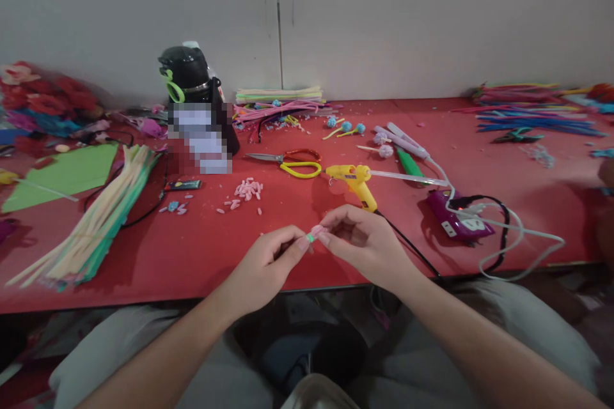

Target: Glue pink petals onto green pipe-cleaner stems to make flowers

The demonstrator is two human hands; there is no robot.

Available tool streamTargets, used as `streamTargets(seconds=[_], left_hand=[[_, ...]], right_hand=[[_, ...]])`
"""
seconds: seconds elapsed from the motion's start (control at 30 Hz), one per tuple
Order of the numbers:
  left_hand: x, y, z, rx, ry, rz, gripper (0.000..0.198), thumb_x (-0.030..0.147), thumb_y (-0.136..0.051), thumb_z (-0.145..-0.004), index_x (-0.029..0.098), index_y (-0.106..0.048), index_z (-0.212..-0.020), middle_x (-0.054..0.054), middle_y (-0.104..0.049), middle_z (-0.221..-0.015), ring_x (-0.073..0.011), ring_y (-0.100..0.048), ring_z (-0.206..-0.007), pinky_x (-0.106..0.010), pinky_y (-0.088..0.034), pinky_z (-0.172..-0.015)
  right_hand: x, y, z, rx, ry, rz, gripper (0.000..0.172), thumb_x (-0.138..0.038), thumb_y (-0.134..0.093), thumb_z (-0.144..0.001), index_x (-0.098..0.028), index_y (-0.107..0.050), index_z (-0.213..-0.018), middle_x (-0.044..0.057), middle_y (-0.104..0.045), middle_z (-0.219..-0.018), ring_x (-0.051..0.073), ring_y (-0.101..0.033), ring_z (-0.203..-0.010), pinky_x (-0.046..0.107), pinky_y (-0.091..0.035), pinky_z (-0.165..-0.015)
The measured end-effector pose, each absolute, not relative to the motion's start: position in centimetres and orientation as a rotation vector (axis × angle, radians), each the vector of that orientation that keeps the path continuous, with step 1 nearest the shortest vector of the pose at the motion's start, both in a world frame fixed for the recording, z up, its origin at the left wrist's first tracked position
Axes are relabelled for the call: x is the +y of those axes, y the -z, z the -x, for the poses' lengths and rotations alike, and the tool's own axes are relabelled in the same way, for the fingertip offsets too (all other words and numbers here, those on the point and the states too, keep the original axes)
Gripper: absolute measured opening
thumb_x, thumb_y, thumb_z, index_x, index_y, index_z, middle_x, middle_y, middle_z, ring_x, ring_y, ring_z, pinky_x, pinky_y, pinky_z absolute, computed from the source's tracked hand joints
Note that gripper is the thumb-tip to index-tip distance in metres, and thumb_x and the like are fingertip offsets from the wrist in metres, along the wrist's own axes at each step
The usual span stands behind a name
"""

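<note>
My left hand (268, 262) and my right hand (357, 239) meet above the near edge of the red table (201, 255). Both pinch a small pink and green piece (315, 233) between thumb and fingertips. The piece is tiny and its exact shape is hard to make out. A yellow glue gun (355, 180) lies just beyond my right hand, its black cord running past my wrist. Yellow-handled scissors (292, 163) lie left of the gun. A scatter of small pink bits (247, 192) lies beyond my left hand.
A bundle of pale and green pipe cleaners (103, 214) lies at left beside green paper (67, 172). A black bottle (189, 86) stands at the back. A purple power strip (455, 220) with white cable sits at right; more coloured pipe cleaners (532, 112) far right.
</note>
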State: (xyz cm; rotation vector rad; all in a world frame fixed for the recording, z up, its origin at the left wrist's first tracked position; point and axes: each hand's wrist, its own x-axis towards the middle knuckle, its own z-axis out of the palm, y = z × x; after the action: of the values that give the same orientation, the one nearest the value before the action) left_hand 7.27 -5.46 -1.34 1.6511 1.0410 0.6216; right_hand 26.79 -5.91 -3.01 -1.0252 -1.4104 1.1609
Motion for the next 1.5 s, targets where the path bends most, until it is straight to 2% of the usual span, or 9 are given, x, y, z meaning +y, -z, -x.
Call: streamTargets(seconds=[0.27,0.47,0.97,1.13,1.3,1.37,1.4,1.5], left_hand=[[-5.6,1.1,-7.2,1.065,-0.621,-1.598,0.035,0.044,-0.049,-0.099,0.018,-0.052,-0.076,0.005,-0.042,-0.069,-0.0110,-0.038,-0.063,-0.024,-0.032,-0.060],[-5.4,1.1,-7.1,1.085,-0.600,-1.541,0.036,0.049,-0.048,-0.097,0.018,-0.055,-0.079,0.005,-0.040,-0.066,-0.0114,-0.037,-0.061,-0.024,-0.031,-0.058],[-5.5,0.8,-7.0,1.065,-0.577,-1.646,0.032,0.042,-0.049,-0.098,0.018,-0.060,-0.080,0.003,-0.048,-0.070,-0.0127,-0.043,-0.066,-0.024,-0.034,-0.062],[-5.4,0.8,-6.9,1.069,-0.566,-1.676,0.034,0.044,-0.048,-0.099,0.018,-0.061,-0.081,0.003,-0.051,-0.071,-0.0127,-0.045,-0.067,-0.024,-0.034,-0.062],[-5.1,0.9,-6.6,1.143,-0.575,-1.774,0.037,0.048,-0.049,-0.099,0.018,-0.062,-0.083,0.002,-0.054,-0.072,-0.0131,-0.047,-0.069,-0.023,-0.035,-0.063],[-4.9,1.1,-6.3,1.188,-0.574,-1.840,0.037,0.050,-0.048,-0.099,0.019,-0.065,-0.087,0.002,-0.059,-0.076,-0.0139,-0.051,-0.071,-0.024,-0.037,-0.065],[-4.8,1.1,-6.1,1.214,-0.568,-1.886,0.037,0.050,-0.048,-0.099,0.019,-0.066,-0.090,0.001,-0.062,-0.077,-0.0143,-0.053,-0.072,-0.024,-0.037,-0.065],[-4.4,1.3,-5.6,1.333,-0.538,-2.064,0.037,0.049,-0.046,-0.100,0.020,-0.068,-0.094,-0.001,-0.069,-0.083,-0.0155,-0.058,-0.074,-0.025,-0.037,-0.067]], right_hand=[[-5.6,2.6,-27.6,-1.466,-1.226,1.018,0.018,-0.035,-0.075,-0.083,-0.021,-0.068,-0.091,0.005,-0.074,-0.088,0.018,-0.070,-0.080,0.034,-0.061,-0.077],[-5.7,2.1,-28.2,-1.700,-0.925,0.999,0.022,-0.027,-0.071,-0.087,-0.024,-0.073,-0.109,0.006,-0.070,-0.097,0.017,-0.066,-0.082,0.034,-0.058,-0.076],[-6.0,2.2,-27.6,-1.648,-1.055,1.067,0.010,-0.030,-0.069,-0.090,-0.022,-0.073,-0.094,0.004,-0.074,-0.090,0.017,-0.069,-0.083,0.030,-0.056,-0.078],[-5.8,2.4,-27.6,-1.638,-1.069,1.055,0.012,-0.033,-0.071,-0.089,-0.023,-0.074,-0.094,0.004,-0.074,-0.090,0.017,-0.069,-0.083,0.032,-0.056,-0.079],[-5.3,2.6,-28.4,-1.613,-1.045,1.109,0.023,-0.039,-0.071,-0.088,-0.022,-0.072,-0.103,0.005,-0.076,-0.095,0.019,-0.070,-0.087,0.032,-0.056,-0.077],[-5.1,2.6,-29.2,-1.685,-0.945,1.218,0.022,-0.043,-0.064,-0.092,-0.021,-0.070,-0.093,0.003,-0.074,-0.086,0.017,-0.067,-0.077,0.029,-0.052,-0.069],[-4.9,2.5,-29.7,-1.754,-0.878,1.288,0.027,-0.046,-0.061,-0.093,-0.021,-0.068,-0.084,0.002,-0.070,-0.077,0.016,-0.063,-0.068,0.028,-0.048,-0.062],[-4.2,2.2,-31.6,-1.991,-0.677,1.560,0.056,-0.060,-0.050,-0.095,-0.021,-0.046,-0.056,-0.002,-0.048,-0.052,0.012,-0.042,-0.048,0.029,-0.029,-0.048]])
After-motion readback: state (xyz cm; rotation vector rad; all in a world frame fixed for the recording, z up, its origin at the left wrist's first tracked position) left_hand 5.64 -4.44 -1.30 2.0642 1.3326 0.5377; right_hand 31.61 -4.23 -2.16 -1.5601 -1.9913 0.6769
